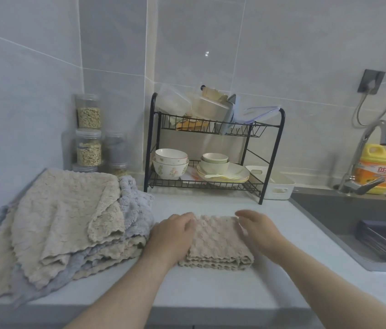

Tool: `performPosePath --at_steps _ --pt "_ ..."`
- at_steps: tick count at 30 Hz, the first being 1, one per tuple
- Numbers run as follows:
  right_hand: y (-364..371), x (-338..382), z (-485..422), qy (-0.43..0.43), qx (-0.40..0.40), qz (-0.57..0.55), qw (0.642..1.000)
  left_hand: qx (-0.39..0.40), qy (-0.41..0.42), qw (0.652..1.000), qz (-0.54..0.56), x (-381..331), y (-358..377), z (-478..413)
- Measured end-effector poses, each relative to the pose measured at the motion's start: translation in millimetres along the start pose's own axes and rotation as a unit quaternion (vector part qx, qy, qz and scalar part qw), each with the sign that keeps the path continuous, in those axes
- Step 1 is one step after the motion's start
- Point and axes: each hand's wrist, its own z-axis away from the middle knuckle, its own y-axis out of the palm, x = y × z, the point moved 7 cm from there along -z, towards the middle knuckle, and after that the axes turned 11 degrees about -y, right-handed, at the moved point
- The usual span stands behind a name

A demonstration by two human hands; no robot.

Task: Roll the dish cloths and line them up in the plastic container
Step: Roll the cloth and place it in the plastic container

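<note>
- A folded beige dish cloth (pixel 218 243) is lying on the white bench (pixel 211 288), in front of the person, with its layered wavy edges facing them.
- The left hand (pixel 173 236) is resting flat on the cloth's left edge, fingers fairly straight and reaching toward the far left corner, not gripping anything.
- The right hand (pixel 258 229) is lying against the cloth's right side, its fingers stretched out loosely over the far right corner; they are blurred, and no grip is showing.
- A loose pile of beige and grey cloths (pixel 68 222) is sitting on the bench just to the left of the folded one.
- The white plastic container (pixel 278 185) is standing farther back, beside the right leg of the black wire rack (pixel 211 129) and near the sink (pixel 353 210).
- Bowls (pixel 170 166) are stacking on the rack's lower shelf.
- A yellow soap bottle (pixel 377 167) is standing behind the sink.
</note>
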Motion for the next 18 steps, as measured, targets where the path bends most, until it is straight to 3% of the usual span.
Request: performPosePath --at_steps 4,7,9,15,18 --pt "18.3 -17.6 7.9 -0.047 0.031 0.025 0.998 0.052 0.009 0.996 -0.072 -2.3 13.3 -0.7" --pt "28.1 -24.7 1.8 -0.079 0.074 0.155 0.982 0.021 -0.015 0.999 -0.034 4.0 10.3 -5.2" --pt "31.6 -28.8 -0.2 -0.077 0.084 0.18 0.977 -0.008 -0.041 0.998 -0.036 4.8 4.2 -4.4" --pt "26.3 -25.8 -0.9 -0.089 0.061 0.159 0.981 0.007 -0.141 0.99 -0.022 6.7 4.6 -14.7" --pt "21.7 -25.1 -0.5 -0.089 0.037 0.108 0.99 0.053 -0.186 0.977 0.088 2.1 7.1 -19.1"
